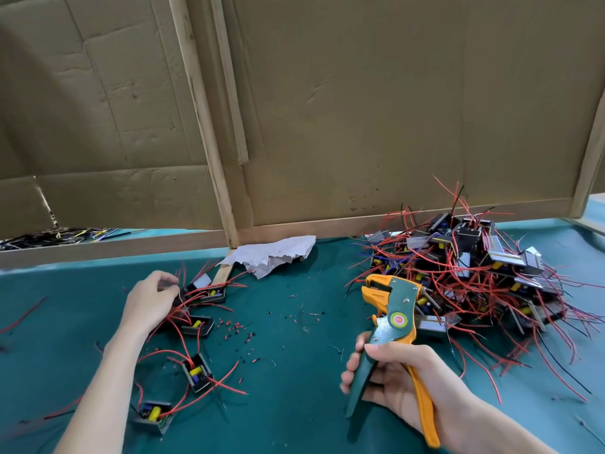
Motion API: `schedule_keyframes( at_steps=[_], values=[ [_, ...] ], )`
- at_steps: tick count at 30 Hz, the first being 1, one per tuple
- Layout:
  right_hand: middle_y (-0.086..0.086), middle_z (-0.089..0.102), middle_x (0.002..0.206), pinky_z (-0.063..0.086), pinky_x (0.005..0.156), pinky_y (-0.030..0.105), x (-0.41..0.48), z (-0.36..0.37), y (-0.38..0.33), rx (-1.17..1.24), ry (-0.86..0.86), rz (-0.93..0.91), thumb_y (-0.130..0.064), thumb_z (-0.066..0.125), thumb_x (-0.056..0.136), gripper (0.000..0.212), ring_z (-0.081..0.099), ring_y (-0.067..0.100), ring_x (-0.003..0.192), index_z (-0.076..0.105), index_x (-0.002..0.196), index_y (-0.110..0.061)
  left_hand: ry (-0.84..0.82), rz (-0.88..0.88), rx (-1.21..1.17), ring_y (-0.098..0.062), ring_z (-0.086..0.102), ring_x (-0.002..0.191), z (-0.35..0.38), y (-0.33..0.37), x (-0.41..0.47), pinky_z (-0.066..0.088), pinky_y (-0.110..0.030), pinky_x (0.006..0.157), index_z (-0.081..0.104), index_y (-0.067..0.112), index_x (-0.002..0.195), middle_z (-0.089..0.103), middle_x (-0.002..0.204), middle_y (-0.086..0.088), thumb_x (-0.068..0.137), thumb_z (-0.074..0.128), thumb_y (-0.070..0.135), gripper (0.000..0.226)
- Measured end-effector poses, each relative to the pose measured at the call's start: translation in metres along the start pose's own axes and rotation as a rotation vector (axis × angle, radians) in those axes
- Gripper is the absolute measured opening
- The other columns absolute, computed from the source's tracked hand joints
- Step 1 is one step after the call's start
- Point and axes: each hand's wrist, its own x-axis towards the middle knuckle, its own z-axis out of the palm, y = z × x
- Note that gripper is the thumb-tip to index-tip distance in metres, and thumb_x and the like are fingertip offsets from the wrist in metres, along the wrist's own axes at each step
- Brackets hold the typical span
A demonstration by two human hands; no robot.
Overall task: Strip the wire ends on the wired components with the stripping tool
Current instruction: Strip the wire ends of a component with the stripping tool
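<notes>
My right hand (397,375) grips the green and orange stripping tool (391,326) by its handles, jaws pointing up and left above the green table. My left hand (150,298) reaches out to the left, its fingers curled over a black wired component (183,301) among red wires; I cannot see whether they grip it. Several small black components with red wires lie near it, such as one (197,371) by my left forearm and another (153,415) closer to me. A big pile of wired components (474,273) sits at the right.
Cardboard panels in wooden frames (229,231) wall off the back of the green table (294,371). A crumpled sheet of paper (275,253) lies at the foot of the panels. Small red and black insulation bits (239,330) dot the middle of the table.
</notes>
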Motion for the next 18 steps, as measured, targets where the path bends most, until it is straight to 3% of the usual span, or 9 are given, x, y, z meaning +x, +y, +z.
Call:
schedule_keyframes(
  at_steps=[2,4,6,7,8,10,14,18],
  values=[
    [0.026,0.059,0.082,0.056,0.072,0.049,0.000,0.001,0.000,0.007,-0.004,0.006,-0.002,0.075,0.058,0.023,0.063,0.041,0.074,0.068,0.080,0.002,0.024,0.007,-0.022,-0.021,0.055,0.089,0.002,-0.001,-0.001,0.041,-0.029,0.078,0.061,0.011,0.119,0.058,0.125,-0.016,0.094,0.043,0.001,0.032],
    [0.026,0.059,0.082,0.056,0.072,0.050,0.000,0.002,-0.001,0.012,-0.008,0.008,-0.002,0.076,0.057,0.024,0.063,0.041,0.074,0.068,0.080,0.003,0.007,-0.064,-0.036,-0.027,0.056,0.099,0.003,-0.002,0.000,0.040,-0.028,0.081,0.061,0.006,0.121,0.050,0.132,-0.021,0.093,0.039,-0.002,0.037],
    [0.025,0.059,0.082,0.055,0.073,0.049,0.000,0.002,-0.001,0.018,-0.013,0.012,-0.001,0.077,0.056,0.025,0.063,0.041,0.074,0.068,0.079,0.003,-0.065,-0.108,-0.011,-0.033,0.049,0.110,0.003,-0.005,0.004,0.034,-0.034,0.083,0.065,0.011,0.090,0.055,0.106,-0.019,0.094,0.041,0.002,0.025],
    [0.026,0.059,0.082,0.055,0.073,0.049,-0.001,0.003,-0.002,0.021,-0.013,0.015,-0.001,0.077,0.056,0.025,0.062,0.041,0.074,0.068,0.079,0.003,-0.109,-0.120,0.002,-0.034,0.049,0.110,0.001,-0.005,0.005,0.033,-0.035,0.084,0.062,0.013,0.083,0.056,0.095,-0.015,0.096,0.045,0.007,0.022],
    [0.026,0.059,0.082,0.056,0.073,0.050,-0.001,0.003,-0.002,0.024,-0.013,0.018,-0.001,0.077,0.056,0.025,0.062,0.041,0.074,0.068,0.079,0.003,-0.148,-0.127,0.011,-0.033,0.050,0.111,-0.001,-0.004,0.005,0.034,-0.036,0.087,0.064,0.011,0.089,0.058,0.095,-0.015,0.097,0.047,0.013,0.019],
    [0.026,0.059,0.081,0.056,0.073,0.050,-0.001,0.003,-0.002,0.029,-0.015,0.020,-0.001,0.077,0.055,0.025,0.062,0.041,0.074,0.068,0.078,0.003,-0.159,-0.121,0.055,-0.032,0.051,0.117,-0.004,-0.006,0.006,0.037,-0.040,0.095,0.064,0.007,0.107,0.062,0.116,-0.014,0.099,0.050,0.020,0.021],
    [0.026,0.059,0.082,0.056,0.073,0.050,-0.001,0.003,-0.001,0.033,-0.009,0.015,0.000,0.076,0.056,0.024,0.063,0.041,0.074,0.068,0.079,0.003,0.060,-0.070,0.216,-0.037,0.053,0.109,-0.010,0.004,0.002,0.043,-0.044,0.090,0.064,0.007,0.107,0.062,0.117,-0.017,0.097,0.053,0.021,0.021],
    [0.026,0.058,0.083,0.056,0.074,0.050,-0.001,0.003,-0.001,0.043,-0.011,0.017,0.000,0.076,0.057,0.025,0.063,0.041,0.074,0.068,0.080,0.003,0.334,0.147,0.105,-0.034,0.053,0.101,-0.022,0.044,-0.008,0.040,-0.042,0.090,0.065,0.008,0.104,0.057,0.114,-0.018,0.093,0.057,0.014,0.015]
  ],
)
